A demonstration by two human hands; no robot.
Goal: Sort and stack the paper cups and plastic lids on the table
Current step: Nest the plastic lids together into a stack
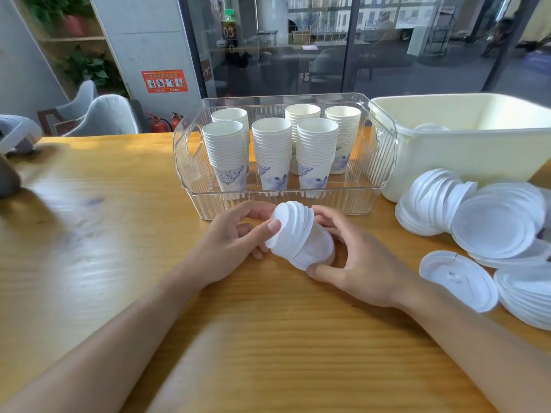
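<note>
head view, frame centre: your left hand and right hand both have a curled grip on a short stack of lids just above the table | cup stacks stand upright in the clear bin behind | loose lids lie at right.

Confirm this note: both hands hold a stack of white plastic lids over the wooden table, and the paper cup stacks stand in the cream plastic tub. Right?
Not quite. The head view shows the paper cup stacks standing in the clear ribbed plastic bin, not the cream plastic tub. The left hand and right hand do hold the stack of white plastic lids.
</note>
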